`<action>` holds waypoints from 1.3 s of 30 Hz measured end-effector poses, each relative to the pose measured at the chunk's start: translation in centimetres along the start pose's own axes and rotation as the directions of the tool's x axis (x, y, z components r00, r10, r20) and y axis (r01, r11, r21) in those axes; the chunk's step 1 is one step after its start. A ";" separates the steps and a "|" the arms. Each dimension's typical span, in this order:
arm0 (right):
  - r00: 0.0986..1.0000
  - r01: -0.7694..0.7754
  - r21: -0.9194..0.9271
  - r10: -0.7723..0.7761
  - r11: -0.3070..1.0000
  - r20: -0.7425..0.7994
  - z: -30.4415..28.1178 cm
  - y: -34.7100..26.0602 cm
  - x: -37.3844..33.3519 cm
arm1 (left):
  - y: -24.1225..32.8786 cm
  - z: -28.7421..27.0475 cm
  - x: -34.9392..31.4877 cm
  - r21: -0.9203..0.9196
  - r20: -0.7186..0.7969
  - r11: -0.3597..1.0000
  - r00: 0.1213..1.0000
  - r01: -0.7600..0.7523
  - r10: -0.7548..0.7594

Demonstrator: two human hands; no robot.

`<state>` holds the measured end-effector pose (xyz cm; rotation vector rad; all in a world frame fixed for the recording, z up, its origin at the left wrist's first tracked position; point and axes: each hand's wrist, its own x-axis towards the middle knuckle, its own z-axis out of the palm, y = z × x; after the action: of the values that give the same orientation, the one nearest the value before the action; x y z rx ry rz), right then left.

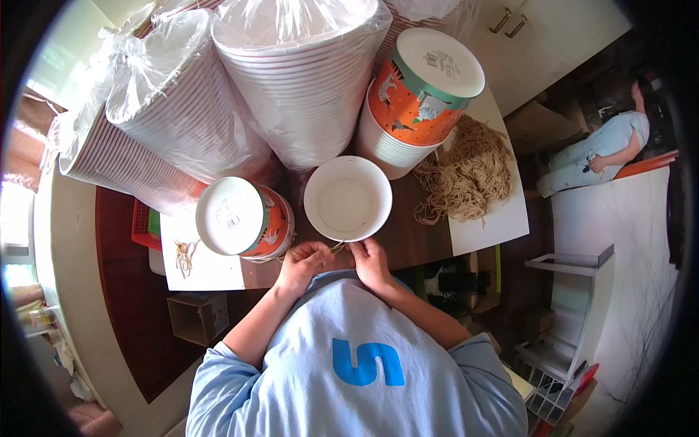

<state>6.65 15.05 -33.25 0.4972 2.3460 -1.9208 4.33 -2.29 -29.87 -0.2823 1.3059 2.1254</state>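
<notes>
Cord (340, 247) pinched by the left hand (306, 265); right hand (372, 265) by the white tub's (348, 198) near rim, fingers (357, 250) bunched, hold unclear!

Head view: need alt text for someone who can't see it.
The left hand pinches a thin string at the near rim of an open white tub, the right hand close beside it. One orange tub stands at left; a second orange tub is at right near a tangled string pile, with plastic-wrapped stacks behind.
</notes>
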 end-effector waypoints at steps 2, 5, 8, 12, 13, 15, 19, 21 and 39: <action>1.000 0.011 0.025 -0.011 1.000 -0.006 -0.1 0.0 0.0 | 0.0 0.0 -0.1 -0.034 0.033 0.999 0.999 0.032 -0.031; 0.998 -0.043 0.106 0.038 0.993 0.042 -0.5 -0.7 0.0 | 0.4 0.4 -0.6 -0.069 0.019 0.996 0.998 0.064 -0.063; 0.994 -0.041 0.117 0.029 0.992 0.101 -1.0 -1.1 -0.3 | 0.8 1.0 -1.2 0.021 -0.111 0.998 0.993 0.054 -0.051; 0.947 0.319 -0.239 -0.297 0.917 0.124 -2.2 -3.4 -1.4 | 1.4 0.7 -2.1 0.401 -0.040 0.916 0.999 0.020 -0.004; 0.929 0.371 -0.280 -0.349 0.885 0.127 -2.4 -4.2 -1.7 | 1.5 0.8 -2.3 0.492 -0.041 0.870 0.999 0.036 -0.018; 0.864 0.501 -0.366 -0.478 0.784 0.159 -2.5 -6.4 -1.7 | 1.4 0.8 -2.5 0.500 -0.036 0.866 0.999 0.017 0.001; 0.707 0.691 -0.454 -0.657 0.563 0.261 -2.3 -8.1 -1.0 | 2.2 2.0 -3.2 0.570 -0.035 0.819 0.995 -0.057 0.094; 0.642 0.752 -0.440 -0.698 0.492 0.317 -2.1 -7.7 -0.6 | 2.4 2.2 -3.4 0.586 -0.015 0.804 0.991 -0.101 0.135; 0.645 0.719 -0.553 -0.699 0.421 0.307 -3.3 -6.6 0.3 | 5.9 4.7 -5.6 0.455 0.234 0.880 0.972 -0.135 0.028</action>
<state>4.97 17.22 -26.38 -0.7251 3.2493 -1.0143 5.78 -2.27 -20.61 0.2133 1.6627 1.7678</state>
